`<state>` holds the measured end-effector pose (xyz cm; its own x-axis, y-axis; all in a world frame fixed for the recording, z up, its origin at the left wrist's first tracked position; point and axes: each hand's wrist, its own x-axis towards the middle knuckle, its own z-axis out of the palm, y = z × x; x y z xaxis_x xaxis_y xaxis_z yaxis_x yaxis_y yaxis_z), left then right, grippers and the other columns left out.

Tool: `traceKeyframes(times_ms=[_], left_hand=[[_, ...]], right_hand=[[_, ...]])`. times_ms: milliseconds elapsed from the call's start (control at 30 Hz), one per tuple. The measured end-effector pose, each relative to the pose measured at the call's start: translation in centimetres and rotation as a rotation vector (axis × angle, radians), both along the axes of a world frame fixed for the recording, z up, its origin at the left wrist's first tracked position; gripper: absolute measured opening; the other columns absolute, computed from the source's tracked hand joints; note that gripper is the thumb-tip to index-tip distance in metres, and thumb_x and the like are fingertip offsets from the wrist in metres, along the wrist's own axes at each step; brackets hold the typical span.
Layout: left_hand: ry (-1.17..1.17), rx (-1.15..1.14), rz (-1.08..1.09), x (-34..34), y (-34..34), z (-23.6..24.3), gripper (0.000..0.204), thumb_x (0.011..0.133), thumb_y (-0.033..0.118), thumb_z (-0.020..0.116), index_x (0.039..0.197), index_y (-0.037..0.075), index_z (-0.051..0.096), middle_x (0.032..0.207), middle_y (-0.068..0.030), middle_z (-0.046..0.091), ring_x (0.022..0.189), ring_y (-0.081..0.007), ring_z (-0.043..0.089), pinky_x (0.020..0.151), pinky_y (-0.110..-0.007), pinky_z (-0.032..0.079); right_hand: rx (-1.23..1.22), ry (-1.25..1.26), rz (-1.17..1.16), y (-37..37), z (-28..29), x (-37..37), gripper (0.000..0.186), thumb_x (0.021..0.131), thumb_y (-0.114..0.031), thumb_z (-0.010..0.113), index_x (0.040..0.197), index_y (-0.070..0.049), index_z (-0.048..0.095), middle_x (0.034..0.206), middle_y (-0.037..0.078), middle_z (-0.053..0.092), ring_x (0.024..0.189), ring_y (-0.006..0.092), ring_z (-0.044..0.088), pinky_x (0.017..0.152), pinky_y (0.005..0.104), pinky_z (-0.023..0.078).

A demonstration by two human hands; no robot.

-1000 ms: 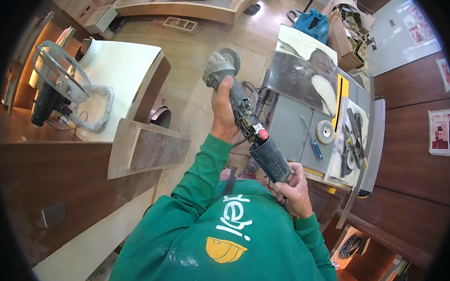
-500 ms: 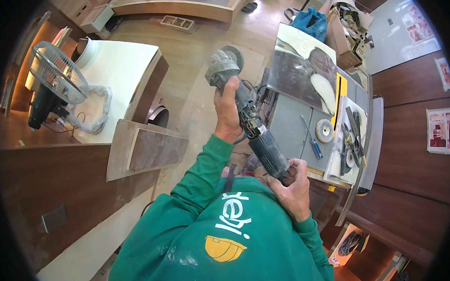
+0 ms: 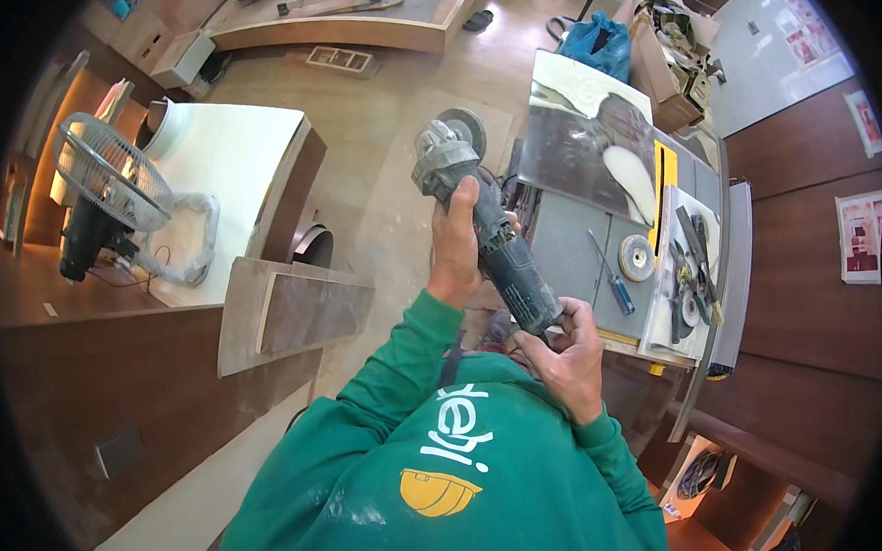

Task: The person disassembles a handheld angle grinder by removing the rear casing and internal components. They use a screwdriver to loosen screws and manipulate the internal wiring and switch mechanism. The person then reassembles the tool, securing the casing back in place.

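Head view is showing an angle grinder (image 3: 483, 230) being held up over the floor, beside the workbench (image 3: 566, 252). His left hand (image 3: 456, 241) is gripping its neck; his right hand (image 3: 565, 354) is clasping its rear end. A fan (image 3: 108, 195) is standing well apart.

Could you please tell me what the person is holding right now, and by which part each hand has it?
An angle grinder: the left hand wraps the body just behind the grinding head, and the right hand has its grip on the rear end of the handle.
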<state>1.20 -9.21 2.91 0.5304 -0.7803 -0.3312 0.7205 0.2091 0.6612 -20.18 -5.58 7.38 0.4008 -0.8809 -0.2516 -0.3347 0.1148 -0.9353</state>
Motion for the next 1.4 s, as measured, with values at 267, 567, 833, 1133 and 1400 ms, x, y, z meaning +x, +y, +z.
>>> traceKeyframes(times_ms=[267, 567, 833, 1133, 1400], left_hand=[[0.123, -0.017, -0.056, -0.4, -1.0, -0.2, 0.064, 0.094, 0.069, 0.07, 0.103, 0.006, 0.061, 0.084, -0.0137, 0.07, 0.071, -0.0273, 0.073, 0.069, -0.041, 0.065], [0.227, 0.016, 0.083, 2.1, -1.2, -2.8, 0.066, 0.09, 0.07, 0.072, 0.105, 0.007, 0.059, 0.084, -0.0106, 0.067, 0.072, -0.0269, 0.071, 0.067, -0.041, 0.065], [0.159, -0.003, 0.057, 2.5, 0.0, -2.5, 0.062, 0.093, 0.066, 0.071, 0.108, 0.008, 0.057, 0.09, -0.0079, 0.063, 0.078, -0.0257, 0.071, 0.069, -0.043, 0.064], [0.233, -0.023, 0.126, 2.3, 0.9, -3.9, 0.06, 0.097, 0.063, 0.068, 0.109, 0.005, 0.058, 0.088, -0.0099, 0.065, 0.08, -0.0269, 0.071, 0.079, -0.044, 0.065], [0.384, -0.013, 0.075, 2.2, 2.9, -7.7, 0.064, 0.098, 0.067, 0.068, 0.108, 0.004, 0.06, 0.09, -0.0126, 0.067, 0.084, -0.0289, 0.071, 0.081, -0.045, 0.065]], right_hand=[[0.024, -0.028, 0.062, -1.8, 0.3, 0.7, 0.062, 0.087, -0.008, 0.088, 0.138, 0.0, 0.055, 0.116, 0.012, 0.076, 0.097, 0.0134, 0.071, 0.08, 0.0301, 0.059], [0.447, 0.09, 0.394, -2.4, 0.8, -5.6, 0.042, 0.1, -0.017, 0.073, 0.135, 0.005, 0.065, 0.113, 0.009, 0.075, 0.101, 0.0127, 0.069, 0.092, 0.0305, 0.056], [0.572, -0.174, 0.329, -2.0, 0.7, -3.6, 0.031, 0.106, -0.013, 0.057, 0.129, 0.002, 0.07, 0.1, 0.005, 0.073, 0.079, 0.0097, 0.059, 0.073, 0.0285, 0.05], [-0.069, 0.082, 0.267, -0.2, 1.1, -2.3, 0.029, 0.105, -0.018, 0.057, 0.123, 0.001, 0.069, 0.093, 0.022, 0.073, 0.084, 0.0369, 0.073, 0.08, 0.0457, 0.055], [-0.004, 0.302, 0.431, -0.4, 2.6, -2.7, 0.033, 0.103, -0.021, 0.063, 0.127, 0.001, 0.066, 0.093, 0.026, 0.072, 0.084, 0.044, 0.071, 0.078, 0.05, 0.055]])
